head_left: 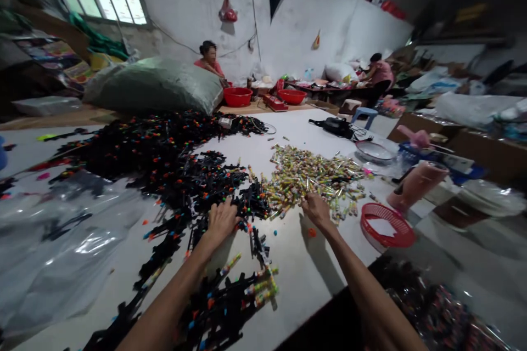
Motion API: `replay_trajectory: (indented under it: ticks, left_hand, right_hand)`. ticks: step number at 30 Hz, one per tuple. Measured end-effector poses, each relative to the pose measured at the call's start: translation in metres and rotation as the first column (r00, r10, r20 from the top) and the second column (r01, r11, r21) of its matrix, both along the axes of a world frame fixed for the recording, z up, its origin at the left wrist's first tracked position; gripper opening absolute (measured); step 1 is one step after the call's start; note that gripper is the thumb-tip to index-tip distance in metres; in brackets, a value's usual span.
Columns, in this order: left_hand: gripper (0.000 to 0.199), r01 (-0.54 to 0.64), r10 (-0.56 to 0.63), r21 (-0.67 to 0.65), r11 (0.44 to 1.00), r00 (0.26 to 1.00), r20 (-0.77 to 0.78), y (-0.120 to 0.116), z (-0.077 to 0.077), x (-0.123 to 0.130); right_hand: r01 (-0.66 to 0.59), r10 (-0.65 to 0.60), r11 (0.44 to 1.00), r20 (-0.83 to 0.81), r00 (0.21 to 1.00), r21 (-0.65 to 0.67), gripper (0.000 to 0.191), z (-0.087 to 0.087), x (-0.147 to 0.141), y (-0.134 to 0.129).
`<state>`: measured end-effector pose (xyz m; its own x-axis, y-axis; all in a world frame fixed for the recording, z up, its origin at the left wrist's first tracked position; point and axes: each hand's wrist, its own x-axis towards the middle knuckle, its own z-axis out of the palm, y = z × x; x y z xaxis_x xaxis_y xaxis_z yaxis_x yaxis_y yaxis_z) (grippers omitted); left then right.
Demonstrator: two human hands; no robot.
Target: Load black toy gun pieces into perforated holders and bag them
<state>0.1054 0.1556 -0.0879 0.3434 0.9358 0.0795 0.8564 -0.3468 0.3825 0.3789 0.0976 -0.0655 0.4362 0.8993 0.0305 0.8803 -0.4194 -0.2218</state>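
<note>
My left hand [223, 220] reaches over the front edge of a heap of black toy guns [177, 175] with orange, green and blue tips. Its fingers are spread, touching the guns; no firm hold shows. To the right, my right hand [317, 209] dips its closed fingertips into a pile of small yellow-green tubes [313, 173] with clear parts. It seems to pinch one of these tubes, though the fingertips are partly hidden. Nearest my body lies a group of black toy guns [230, 307], with several printed tubes [263, 288] at their ends.
A red plastic basket [387, 226] and a pink cylinder [420, 184] stand right. Clear plastic sheeting [61, 247] covers the left side of the white table [296, 263]. Behind are a big stuffed sack [156, 85], red basins [237, 97] and two people at work. Packed bags [444, 312] lie lower right.
</note>
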Motion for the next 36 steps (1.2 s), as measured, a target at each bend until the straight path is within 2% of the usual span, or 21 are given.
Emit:
replay_trajectory:
  ticks: [4,8,12,14,16,17,18,20,21,22,23,25,27,30,31,34,36]
  left_hand:
    - [0.011,-0.037,0.042,-0.037,0.999,0.986,0.161,0.003,0.007,-0.003]
    - [0.007,-0.096,0.123,-0.086,0.992,0.909,0.398,0.001,0.023,-0.002]
    - [0.021,-0.093,0.287,-0.331,0.939,0.739,0.609,-0.03,0.032,-0.006]
    - [0.032,-0.014,0.381,-0.475,0.88,0.617,0.689,-0.053,0.034,-0.009]
    - [0.036,0.083,0.468,-0.573,0.816,0.488,0.737,-0.076,0.036,-0.009]
    - [0.036,0.127,0.506,-0.606,0.786,0.432,0.747,-0.086,0.036,-0.008]
    - [0.035,0.161,0.541,-0.631,0.759,0.383,0.749,-0.095,0.036,-0.007]
    - [0.033,0.223,0.597,-0.67,0.708,0.317,0.737,-0.109,0.035,-0.005]
    - [0.032,0.249,0.62,-0.685,0.684,0.297,0.727,-0.115,0.035,-0.004]
    - [0.031,0.274,0.638,-0.698,0.662,0.284,0.716,-0.121,0.034,-0.003]
    - [0.03,0.295,0.652,-0.707,0.642,0.275,0.707,-0.126,0.034,-0.002]
    - [0.027,0.329,0.669,-0.718,0.614,0.266,0.694,-0.135,0.035,0.001]
    - [0.026,0.351,0.671,-0.715,0.604,0.26,0.694,-0.142,0.037,0.004]
    - [0.027,0.351,0.659,-0.688,0.635,0.217,0.72,-0.144,0.039,0.009]
    - [0.028,0.328,0.669,-0.683,0.653,0.173,0.723,-0.142,0.038,0.011]
    - [0.042,0.197,0.745,-0.722,0.664,-0.088,0.661,-0.125,0.029,0.015]
    - [0.042,0.182,0.738,-0.715,0.675,-0.172,0.652,-0.115,0.022,0.018]
  right_hand:
    - [0.031,-0.031,0.999,-0.001,1.0,-0.02,0.025,-0.007,-0.001,0.005]
    - [0.055,-0.055,0.996,0.0,0.998,0.074,0.037,-0.015,-0.008,0.002]
    - [0.064,0.019,0.952,-0.268,0.963,0.299,0.034,-0.005,-0.008,-0.003]
    - [0.04,0.087,0.946,-0.371,0.925,0.322,0.026,0.001,-0.012,-0.01]
    - [-0.036,0.175,0.954,-0.457,0.872,0.297,0.024,0.005,-0.021,-0.024]
    - [-0.085,0.237,0.954,-0.545,0.804,0.289,0.025,0.006,-0.029,-0.033]
    - [-0.129,0.293,0.949,-0.653,0.698,0.287,0.027,0.007,-0.037,-0.043]
    - [-0.175,0.34,0.94,-0.852,0.398,0.294,0.033,0.009,-0.057,-0.067]
    - [-0.17,0.331,0.94,-0.912,0.244,0.295,0.035,0.011,-0.067,-0.077]
    - [-0.154,0.312,0.944,-0.942,0.123,0.292,0.035,0.013,-0.076,-0.087]
    - [-0.133,0.296,0.948,-0.954,0.048,0.288,0.033,0.015,-0.084,-0.094]
    - [-0.092,0.297,0.95,-0.954,-0.037,0.299,0.028,0.02,-0.097,-0.102]
    - [-0.046,0.312,0.948,-0.948,-0.068,0.315,0.026,0.024,-0.105,-0.105]
    - [0.039,0.308,0.951,-0.948,-0.08,0.306,0.029,0.022,-0.115,-0.109]
    - [0.059,0.303,0.952,-0.949,-0.084,0.299,0.032,0.018,-0.119,-0.11]
    - [0.11,0.291,0.953,-0.956,-0.049,0.284,0.043,-0.007,-0.134,-0.113]
    - [0.159,0.296,0.942,-0.955,0.017,0.295,0.043,-0.027,-0.144,-0.112]
